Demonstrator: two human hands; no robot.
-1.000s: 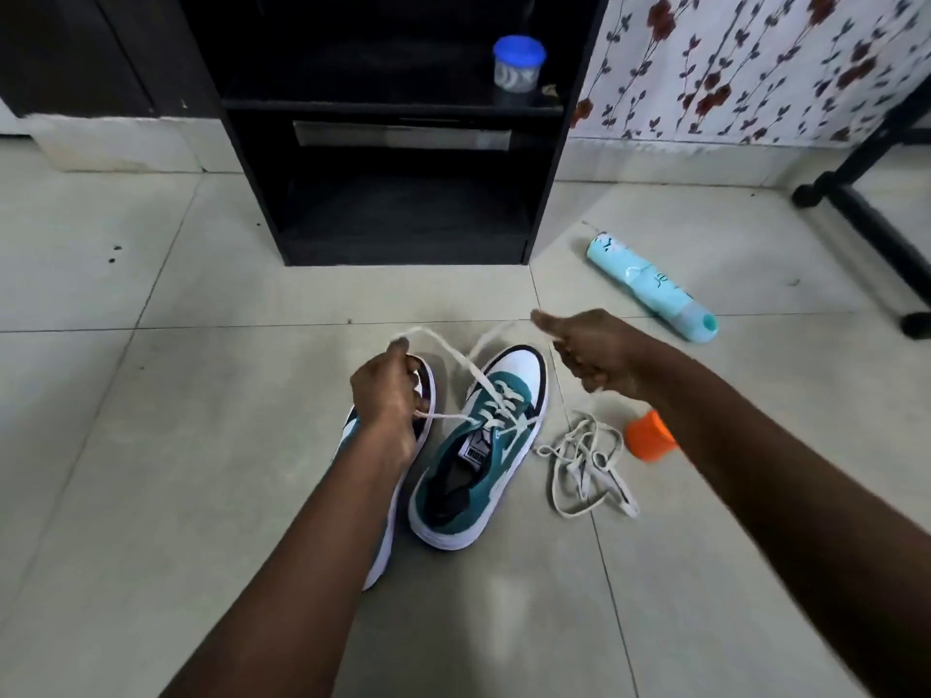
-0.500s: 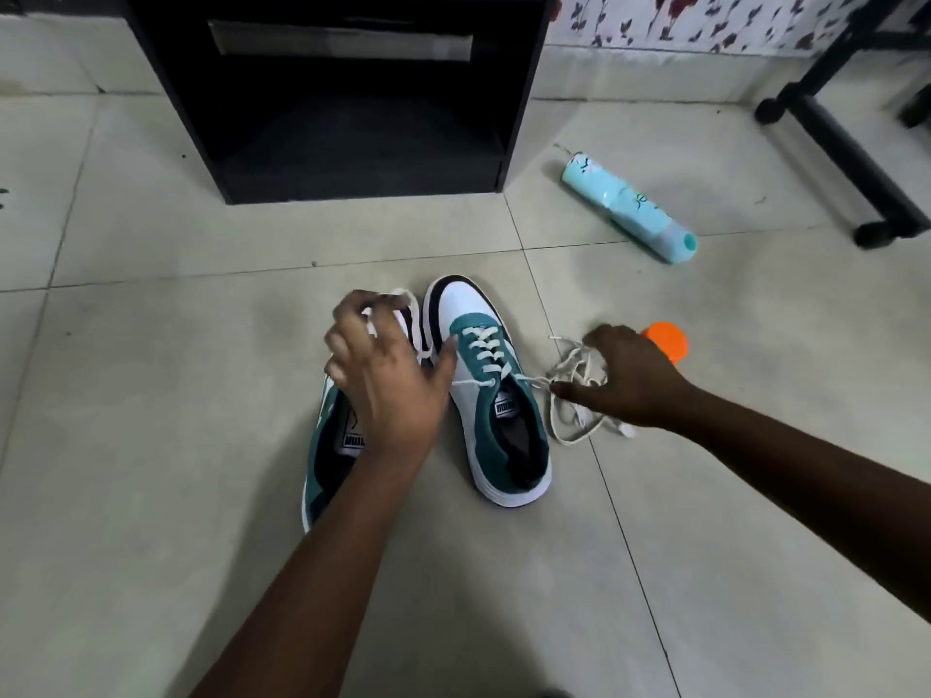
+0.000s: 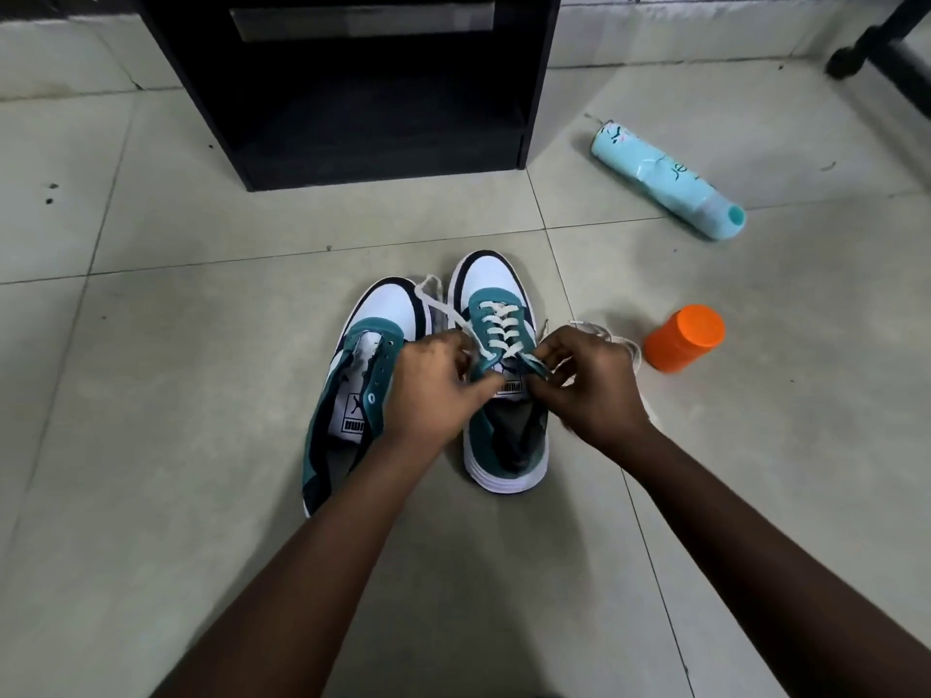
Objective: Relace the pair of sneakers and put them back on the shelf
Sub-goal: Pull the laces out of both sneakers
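Two teal-and-white sneakers stand side by side on the tiled floor, toes pointing at the black shelf [image 3: 352, 93]. The right sneaker [image 3: 499, 314] has a white lace threaded through most of its eyelets. The left sneaker [image 3: 362, 375] has bare eyelets. My left hand [image 3: 433, 390] pinches the left eyelet flap and lace at the top of the right sneaker. My right hand [image 3: 589, 385] pinches the lace at the opposite flap. A loose white lace [image 3: 629, 350] lies behind my right hand, mostly hidden.
An orange-capped container [image 3: 685, 337] lies on the floor right of the shoes. A light blue bottle [image 3: 665, 178] lies on its side further back. A black stand's foot [image 3: 876, 57] is at the far right. The shelf's lowest compartment is dark.
Both hands came together onto the top of the right sneaker; before, they were apart, pulling the lace ends out, then lowering them. The camera tilted down and closer.
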